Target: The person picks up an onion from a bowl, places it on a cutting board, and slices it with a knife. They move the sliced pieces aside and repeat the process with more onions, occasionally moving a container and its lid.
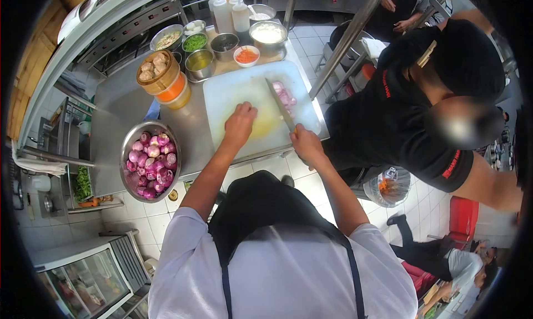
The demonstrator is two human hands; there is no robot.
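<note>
Your right hand [306, 143] clasps the knife [281, 106].
Chopped onion [288, 99] lies ahead of it; your left hand [241, 121], fingers loosely parted, perhaps touches the cutting board [225, 91].

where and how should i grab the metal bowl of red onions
Probably grip the metal bowl by opposite sides of its rim, coming from the person's side. It is wide and round, shows no handle, and holds a heap of red onions, so one hand might tip it. The right hand would first put down the knife.
</note>
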